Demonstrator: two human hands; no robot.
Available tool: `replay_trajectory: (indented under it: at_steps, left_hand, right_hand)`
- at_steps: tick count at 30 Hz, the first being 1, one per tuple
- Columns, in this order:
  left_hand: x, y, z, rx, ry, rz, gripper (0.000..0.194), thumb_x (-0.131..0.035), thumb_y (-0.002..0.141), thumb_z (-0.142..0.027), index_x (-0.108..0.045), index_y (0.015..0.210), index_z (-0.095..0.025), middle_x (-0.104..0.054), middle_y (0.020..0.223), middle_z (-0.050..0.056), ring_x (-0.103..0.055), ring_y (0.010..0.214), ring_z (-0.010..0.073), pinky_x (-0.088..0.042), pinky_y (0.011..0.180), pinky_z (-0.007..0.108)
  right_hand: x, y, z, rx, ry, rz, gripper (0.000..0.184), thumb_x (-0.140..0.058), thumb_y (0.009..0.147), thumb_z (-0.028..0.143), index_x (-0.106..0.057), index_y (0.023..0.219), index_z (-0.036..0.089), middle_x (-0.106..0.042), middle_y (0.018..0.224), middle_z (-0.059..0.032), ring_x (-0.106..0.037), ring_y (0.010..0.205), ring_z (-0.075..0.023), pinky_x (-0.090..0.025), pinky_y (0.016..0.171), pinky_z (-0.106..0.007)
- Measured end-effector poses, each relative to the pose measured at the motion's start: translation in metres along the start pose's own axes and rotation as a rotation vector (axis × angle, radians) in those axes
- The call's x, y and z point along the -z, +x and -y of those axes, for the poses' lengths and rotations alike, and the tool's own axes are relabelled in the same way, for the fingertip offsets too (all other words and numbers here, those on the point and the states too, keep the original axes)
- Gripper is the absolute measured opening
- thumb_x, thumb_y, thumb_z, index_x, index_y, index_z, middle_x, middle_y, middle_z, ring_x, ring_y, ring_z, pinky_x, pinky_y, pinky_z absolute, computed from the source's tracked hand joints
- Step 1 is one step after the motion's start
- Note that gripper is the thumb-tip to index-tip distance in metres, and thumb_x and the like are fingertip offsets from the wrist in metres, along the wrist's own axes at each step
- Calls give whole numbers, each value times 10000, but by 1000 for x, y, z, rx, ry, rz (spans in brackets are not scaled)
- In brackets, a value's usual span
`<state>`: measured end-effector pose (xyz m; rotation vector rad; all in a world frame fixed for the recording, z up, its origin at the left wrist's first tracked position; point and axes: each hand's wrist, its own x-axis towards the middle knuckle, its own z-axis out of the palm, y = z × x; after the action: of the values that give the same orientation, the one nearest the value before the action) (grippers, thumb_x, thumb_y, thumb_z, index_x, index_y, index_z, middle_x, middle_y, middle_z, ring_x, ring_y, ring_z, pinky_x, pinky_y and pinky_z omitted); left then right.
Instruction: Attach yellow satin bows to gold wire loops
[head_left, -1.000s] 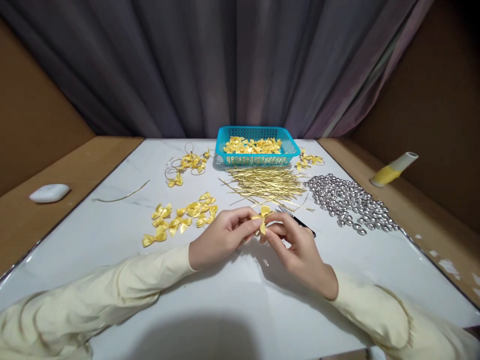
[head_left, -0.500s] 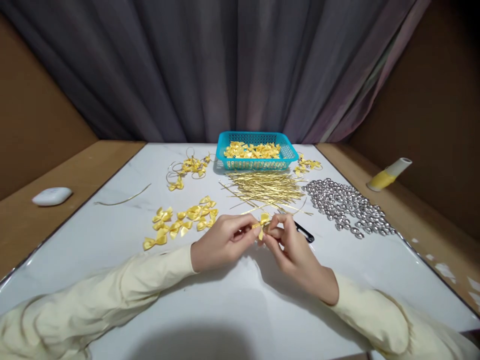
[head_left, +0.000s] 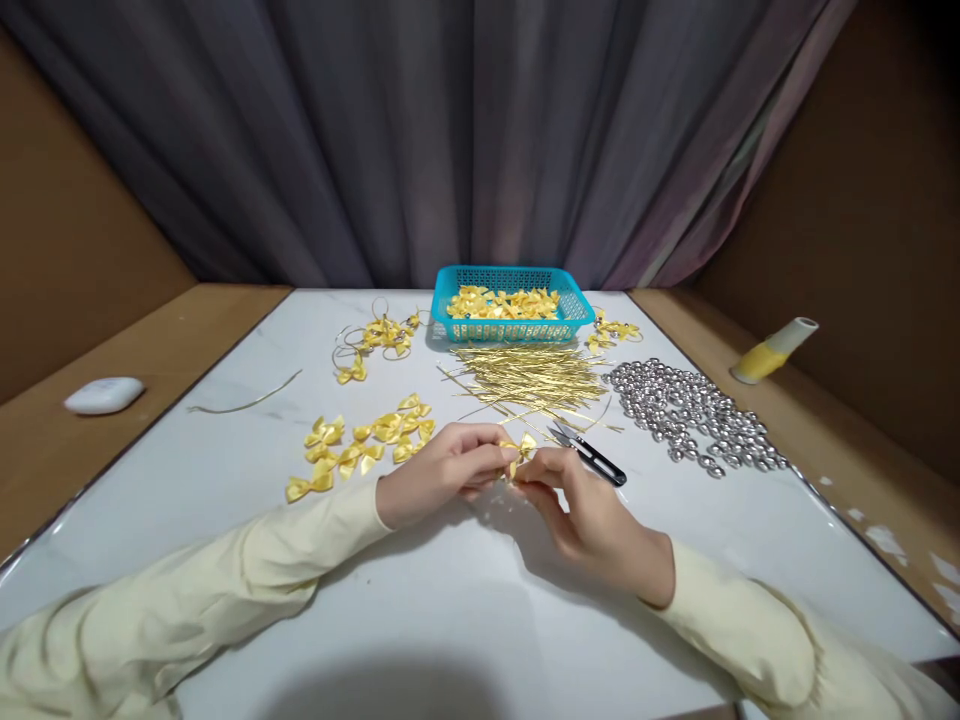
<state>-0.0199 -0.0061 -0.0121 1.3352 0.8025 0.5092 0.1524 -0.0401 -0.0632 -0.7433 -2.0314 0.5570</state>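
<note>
A small yellow ribbon bow (head_left: 525, 445) is pinched between my two hands above the middle of the table. My left hand (head_left: 454, 465) grips its left side with thumb and fingers closed. From the right, the closed fingertips of my right hand (head_left: 581, 500) press on the bow's lower right edge; whether a cord or bead is also between them is hidden. Just behind my right hand lie black thread snips (head_left: 596, 460). Several loose yellow bows (head_left: 350, 455) lie left of my left hand. A heap of gold cords (head_left: 532, 380) is spread beyond both hands.
A blue basket (head_left: 514, 330) of yellow bows stands at the back. Silver beads (head_left: 694, 415) are heaped on the right. Bows with cord loops (head_left: 382, 338) lie back left, and a single cord (head_left: 247, 400) farther left. A white case (head_left: 103, 394) and a yellow-and-white tube (head_left: 775, 350) flank the table.
Both hands stay on the bow, which has turned and shifted slightly left. My right hand's fingers have come lower and more folded, so more of the snips shows.
</note>
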Motion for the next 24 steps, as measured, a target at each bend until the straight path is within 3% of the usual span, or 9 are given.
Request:
replay_trajectory:
  at_steps: [4, 10, 17, 24]
  left_hand:
    - [-1, -1, 0, 93, -167, 29, 224, -511, 822, -287, -450, 664, -141, -167, 489, -95, -120, 447, 47, -105, 417, 191]
    - [-1, 1, 0, 147, -247, 59, 249, -526, 818, -264, -417, 630, -141, -160, 496, -94, -111, 444, 38, -82, 421, 192]
    - [2, 2, 1, 147, -243, 75, 256, -533, 813, -276, -415, 630, -143, -157, 505, -92, -115, 447, 40, -76, 424, 198]
    - [1, 0, -1, 101, -164, 91, 213, -512, 817, -274, -464, 661, -138, -170, 491, -96, -135, 442, 45, -110, 424, 197]
  right_hand:
    - [1, -3, -3, 52, -96, -35, 205, -393, 855, 78, -384, 1024, 195, -597, 795, -51, -591, 683, -135, -469, 567, -223]
    - [4, -5, -5, 169, -229, -62, 196, -405, 823, 47, -451, 952, 187, -623, 736, -26, -587, 631, -127, -459, 576, -224]
    - [2, -5, -3, 156, -275, -173, 168, -445, 822, 52, -474, 910, 192, -603, 666, 7, -561, 558, -104, -444, 537, -209]
    - [2, -4, -2, 112, -317, -192, 129, -454, 839, 94, -467, 922, 192, -577, 624, 18, -516, 492, -93, -393, 481, -199]
